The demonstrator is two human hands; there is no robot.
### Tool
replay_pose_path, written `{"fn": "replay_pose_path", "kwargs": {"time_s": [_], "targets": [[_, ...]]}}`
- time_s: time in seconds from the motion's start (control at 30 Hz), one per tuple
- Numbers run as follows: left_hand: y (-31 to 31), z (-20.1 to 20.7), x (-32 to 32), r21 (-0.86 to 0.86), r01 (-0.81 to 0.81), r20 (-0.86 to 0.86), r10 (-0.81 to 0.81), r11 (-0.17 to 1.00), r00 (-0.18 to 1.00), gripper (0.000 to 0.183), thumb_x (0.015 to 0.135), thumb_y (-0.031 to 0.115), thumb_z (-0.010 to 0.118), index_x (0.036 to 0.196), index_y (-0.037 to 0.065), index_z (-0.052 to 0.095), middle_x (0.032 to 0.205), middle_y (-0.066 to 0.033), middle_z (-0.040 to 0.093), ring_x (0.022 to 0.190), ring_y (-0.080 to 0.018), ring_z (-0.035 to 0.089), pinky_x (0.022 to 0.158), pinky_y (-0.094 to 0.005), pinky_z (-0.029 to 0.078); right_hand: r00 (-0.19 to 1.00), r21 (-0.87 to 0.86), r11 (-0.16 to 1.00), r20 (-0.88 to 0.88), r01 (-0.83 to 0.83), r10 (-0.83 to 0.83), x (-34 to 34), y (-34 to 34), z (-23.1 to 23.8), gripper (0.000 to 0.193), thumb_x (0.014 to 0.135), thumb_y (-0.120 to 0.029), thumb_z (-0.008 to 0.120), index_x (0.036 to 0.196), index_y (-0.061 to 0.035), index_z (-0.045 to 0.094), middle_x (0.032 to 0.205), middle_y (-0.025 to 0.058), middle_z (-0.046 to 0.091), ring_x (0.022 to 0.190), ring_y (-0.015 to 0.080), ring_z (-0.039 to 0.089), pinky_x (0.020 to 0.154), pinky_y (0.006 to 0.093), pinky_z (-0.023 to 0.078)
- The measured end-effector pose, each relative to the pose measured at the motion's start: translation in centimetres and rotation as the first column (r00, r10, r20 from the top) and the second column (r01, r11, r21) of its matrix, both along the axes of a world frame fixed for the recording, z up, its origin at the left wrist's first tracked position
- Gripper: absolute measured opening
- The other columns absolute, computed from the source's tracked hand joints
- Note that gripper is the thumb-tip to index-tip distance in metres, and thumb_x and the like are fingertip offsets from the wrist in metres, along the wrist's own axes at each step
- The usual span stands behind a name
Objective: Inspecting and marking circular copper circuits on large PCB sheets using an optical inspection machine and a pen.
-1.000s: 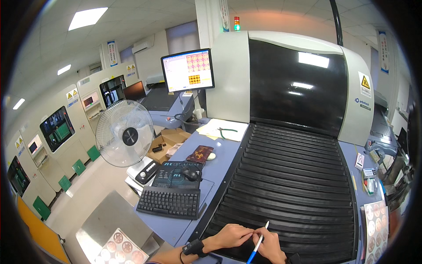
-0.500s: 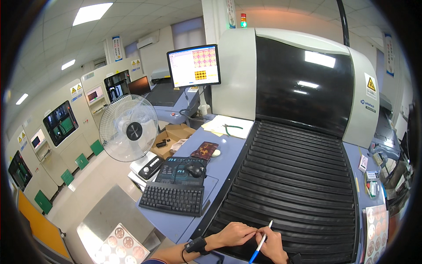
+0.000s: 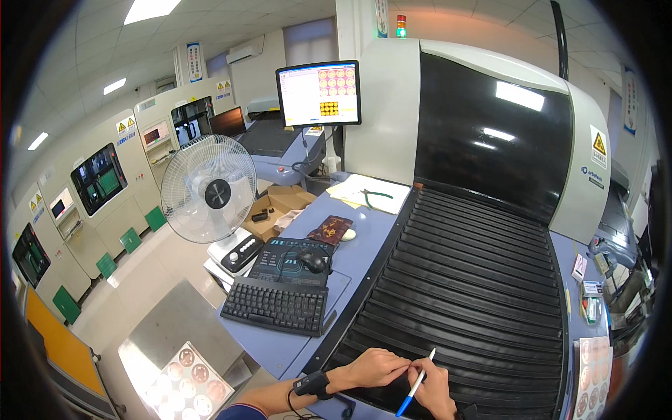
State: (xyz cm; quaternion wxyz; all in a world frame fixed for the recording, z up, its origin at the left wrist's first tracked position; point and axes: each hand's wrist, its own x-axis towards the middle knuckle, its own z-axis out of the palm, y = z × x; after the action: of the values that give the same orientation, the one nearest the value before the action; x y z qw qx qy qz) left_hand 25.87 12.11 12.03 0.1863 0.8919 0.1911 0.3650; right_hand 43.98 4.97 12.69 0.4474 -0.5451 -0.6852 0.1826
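My right hand [image 3: 434,387] holds a blue and white pen [image 3: 416,384], its white end pointing up. My left hand [image 3: 374,367] has its fingers pinched together right beside the pen's upper part, touching my right hand's fingertips. A black band [image 3: 311,384] sits on my left wrist. Both hands hover low over the near edge of a black ribbed roller cover [image 3: 462,294] on a large white machine [image 3: 392,112].
A black keyboard [image 3: 276,306], a mouse [image 3: 314,261] on its pad and a monitor [image 3: 319,93] stand to the left. A white fan [image 3: 208,188] and cardboard boxes [image 3: 269,210] lie beyond. A sheet with round patterns [image 3: 183,383] rests on a metal table at lower left.
The view has shifted slightly. My hands stay together on the pen, with the left fingers closing nearer to its upper end.
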Motion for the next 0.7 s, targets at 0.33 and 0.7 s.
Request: {"fn": "replay_pose_path", "kwargs": {"time_s": [0.33, 0.7], "targets": [[-0.08, -0.10, 0.10, 0.001, -0.011, 0.001, 0.011, 1.000, 1.000, 0.015, 0.086, 0.012, 0.069, 0.098, 0.003, 0.071, 0.075, -0.0096, 0.069, 0.065, -0.0256, 0.066, 0.061, -0.0335, 0.052, 1.000, -0.003, 1.000, -0.008, -0.004, 0.004, 0.09, 0.11, -0.26, 0.008, 0.083, -0.005, 0.067, 0.087, 0.0011, 0.063, 0.062, 0.0156, 0.064, 0.054, 0.0264, 0.067, 0.051, 0.0336, 0.050], [0.12, -0.28, 0.01, 0.019, 0.002, 0.021, -0.003, 1.000, 1.000, 0.015, 0.086, 0.012, 0.069, 0.097, 0.003, 0.071, 0.074, -0.0089, 0.069, 0.065, -0.0250, 0.066, 0.060, -0.0333, 0.051, 1.000, -0.014, 1.000, -0.005, -0.005, 0.005, -0.04, -0.02, 0.24, 0.007, 0.084, -0.005, 0.066, 0.087, 0.0012, 0.064, 0.062, 0.0160, 0.064, 0.054, 0.0258, 0.067, 0.051, 0.0324, 0.050]]}}
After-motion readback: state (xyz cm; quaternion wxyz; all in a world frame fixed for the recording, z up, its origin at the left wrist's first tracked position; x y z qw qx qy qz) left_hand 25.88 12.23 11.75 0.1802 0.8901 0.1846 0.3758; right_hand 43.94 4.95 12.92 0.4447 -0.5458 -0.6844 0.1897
